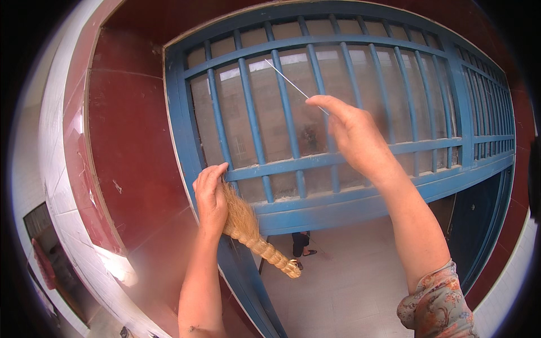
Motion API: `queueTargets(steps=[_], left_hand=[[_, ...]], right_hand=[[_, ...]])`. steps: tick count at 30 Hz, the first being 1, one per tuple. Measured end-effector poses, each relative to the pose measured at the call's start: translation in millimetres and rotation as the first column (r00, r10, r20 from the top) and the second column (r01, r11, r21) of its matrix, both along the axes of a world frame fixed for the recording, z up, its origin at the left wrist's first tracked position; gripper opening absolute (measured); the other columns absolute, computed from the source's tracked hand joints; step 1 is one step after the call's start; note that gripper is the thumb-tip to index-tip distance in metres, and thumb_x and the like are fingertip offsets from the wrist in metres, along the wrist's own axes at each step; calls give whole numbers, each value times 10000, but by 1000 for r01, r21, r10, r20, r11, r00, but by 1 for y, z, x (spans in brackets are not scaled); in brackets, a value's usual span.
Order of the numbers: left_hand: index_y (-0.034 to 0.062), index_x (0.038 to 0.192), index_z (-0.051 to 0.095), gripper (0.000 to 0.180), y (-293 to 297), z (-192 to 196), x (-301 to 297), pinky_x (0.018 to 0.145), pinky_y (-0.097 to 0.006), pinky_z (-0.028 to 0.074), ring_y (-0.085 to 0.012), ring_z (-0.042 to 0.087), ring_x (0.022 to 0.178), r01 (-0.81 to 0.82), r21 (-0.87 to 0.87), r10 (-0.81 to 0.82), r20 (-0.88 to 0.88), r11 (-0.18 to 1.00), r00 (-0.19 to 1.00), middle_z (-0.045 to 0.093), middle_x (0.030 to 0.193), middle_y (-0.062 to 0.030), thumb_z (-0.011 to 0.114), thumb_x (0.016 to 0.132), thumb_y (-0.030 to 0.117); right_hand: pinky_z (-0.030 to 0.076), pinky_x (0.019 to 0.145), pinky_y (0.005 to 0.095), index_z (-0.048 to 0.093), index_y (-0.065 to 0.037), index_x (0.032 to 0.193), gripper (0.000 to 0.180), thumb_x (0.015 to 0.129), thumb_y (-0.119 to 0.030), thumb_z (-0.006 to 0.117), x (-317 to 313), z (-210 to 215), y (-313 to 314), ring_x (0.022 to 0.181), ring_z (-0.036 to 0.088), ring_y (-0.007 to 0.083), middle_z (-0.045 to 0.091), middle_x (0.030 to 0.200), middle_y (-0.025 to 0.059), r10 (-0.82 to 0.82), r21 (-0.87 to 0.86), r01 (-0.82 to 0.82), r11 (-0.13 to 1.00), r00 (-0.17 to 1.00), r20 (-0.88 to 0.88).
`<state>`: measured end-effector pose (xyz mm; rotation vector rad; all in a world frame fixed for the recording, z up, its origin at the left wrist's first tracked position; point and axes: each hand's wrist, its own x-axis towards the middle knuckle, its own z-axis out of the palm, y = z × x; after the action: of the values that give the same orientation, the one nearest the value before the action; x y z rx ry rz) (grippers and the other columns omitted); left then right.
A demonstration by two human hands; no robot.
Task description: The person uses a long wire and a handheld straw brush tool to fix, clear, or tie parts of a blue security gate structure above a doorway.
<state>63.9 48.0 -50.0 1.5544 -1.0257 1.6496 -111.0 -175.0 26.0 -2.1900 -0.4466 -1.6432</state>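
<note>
My right hand (pixel 360 135) is closed on a thin, pale metal rod (pixel 293 84) that slants up and to the left in front of the barred window. Lower on the left, my left hand (pixel 211 194) is at the corner of the blue frame, its fingertips by the lower crossbar. A straw hand broom (pixel 253 239) hangs from this hand, bristles up against the palm and the bound, ridged handle pointing down to the right. The fingers partly hide the bristle ends. Blue upright bars (pixel 252 112) stand before dusty glass panes (pixel 310 132).
Below the window is a doorway with a pale tiled floor (pixel 338 281) and a dark blue door (pixel 479 225). A person's lower legs and dark shoes (pixel 304 248) show inside. Dark red tiled wall (pixel 141 152) flanks the frame on the left.
</note>
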Motion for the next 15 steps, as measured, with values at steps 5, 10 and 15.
queueTargets(steps=[5,10,15], left_hand=[[18,1023,602,262,-17,13,-48,755,-309,447,-220,556,842,149,-85,-148,20,985,989,582,883,-100,442,850,-96],[31,1102,582,239,-53,44,-104,785,-228,413,-119,514,869,353,3,-353,8,936,936,555,921,-34,426,924,-8],[86,1206,549,310,-61,82,-94,907,-285,382,-136,487,1059,418,-44,-413,-274,907,868,556,1060,-49,520,917,193]], right_hand=[[471,620,285,607,23,988,180,830,-51,564,21,-59,4,678,585,201,580,791,115,468,-13,-468,884,883,41],[468,767,387,540,17,1095,513,748,-322,705,26,-86,16,859,608,290,601,854,134,376,-80,-385,919,921,-104],[489,702,320,531,29,1029,358,762,-151,689,22,-88,-1,817,626,185,631,910,147,728,432,-637,639,681,-72]])
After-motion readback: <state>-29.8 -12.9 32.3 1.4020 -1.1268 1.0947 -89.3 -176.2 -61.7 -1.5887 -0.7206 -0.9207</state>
